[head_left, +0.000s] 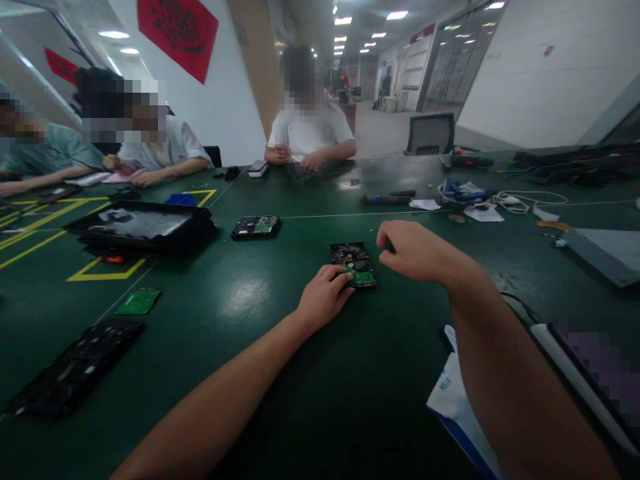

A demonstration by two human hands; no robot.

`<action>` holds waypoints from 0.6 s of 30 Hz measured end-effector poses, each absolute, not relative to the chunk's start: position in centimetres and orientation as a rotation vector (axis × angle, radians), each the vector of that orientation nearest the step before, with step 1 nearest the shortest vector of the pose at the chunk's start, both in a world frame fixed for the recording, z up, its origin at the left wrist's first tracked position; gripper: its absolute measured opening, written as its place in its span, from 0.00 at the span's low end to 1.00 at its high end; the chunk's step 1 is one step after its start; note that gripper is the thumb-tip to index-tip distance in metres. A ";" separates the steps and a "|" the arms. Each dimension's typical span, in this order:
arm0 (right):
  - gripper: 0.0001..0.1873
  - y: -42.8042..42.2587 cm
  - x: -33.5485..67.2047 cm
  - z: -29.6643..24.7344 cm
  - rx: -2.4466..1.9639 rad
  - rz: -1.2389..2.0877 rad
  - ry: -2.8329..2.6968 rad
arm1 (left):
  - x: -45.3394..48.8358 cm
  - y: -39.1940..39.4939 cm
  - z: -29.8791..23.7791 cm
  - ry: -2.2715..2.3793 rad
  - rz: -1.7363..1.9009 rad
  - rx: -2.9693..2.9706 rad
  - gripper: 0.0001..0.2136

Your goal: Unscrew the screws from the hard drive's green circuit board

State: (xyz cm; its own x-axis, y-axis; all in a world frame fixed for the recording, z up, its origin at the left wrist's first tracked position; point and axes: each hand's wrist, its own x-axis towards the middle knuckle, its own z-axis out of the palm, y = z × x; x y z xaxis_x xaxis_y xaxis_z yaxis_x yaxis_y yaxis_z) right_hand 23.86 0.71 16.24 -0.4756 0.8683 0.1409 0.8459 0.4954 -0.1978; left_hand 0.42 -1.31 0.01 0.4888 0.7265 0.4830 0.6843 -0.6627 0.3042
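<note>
A hard drive (pixel 351 257) lies on the green table in front of me, its black underside and green circuit board facing up. My left hand (pixel 326 291) grips its near left edge, with fingertips over the green board and the thumb along the near side. Just right of the drive, my right hand (pixel 413 252) hovers with curled fingers, thumb and forefinger close together. Whatever may be between those fingers is too small or hidden to make out. Farther left lies another hard drive (pixel 257 227), also board side up.
At left are a black tray (pixel 145 223), a loose green circuit board (pixel 139 301) and a black electronic part (pixel 75 367). A white and blue packet (pixel 453 387) lies under my right forearm. A screwdriver (pixel 385 199) and cables (pixel 520 200) lie beyond. Several people sit across the table.
</note>
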 end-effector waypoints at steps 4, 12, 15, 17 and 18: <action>0.07 0.3 23.6 16.4 -1.519 0.131 -2.539 | 0.5 -1.4 0.0 1.243 0.940 2.648 0.11; 0.09 -0.3 22.8 17.0 -1.465 0.112 -2.524 | 0.6 -1.4 -0.1 1.243 0.954 2.637 0.11; 0.08 -0.1 22.3 16.7 -1.502 0.068 -2.488 | 0.6 -1.4 0.0 1.237 0.955 2.634 0.12; 0.12 0.0 21.9 16.4 -1.582 -0.005 -2.440 | 0.6 -1.4 0.0 1.243 0.953 2.630 0.12; 0.16 0.0 21.8 16.3 -1.632 -0.038 -2.404 | 0.6 -1.4 0.0 1.244 0.955 2.627 0.12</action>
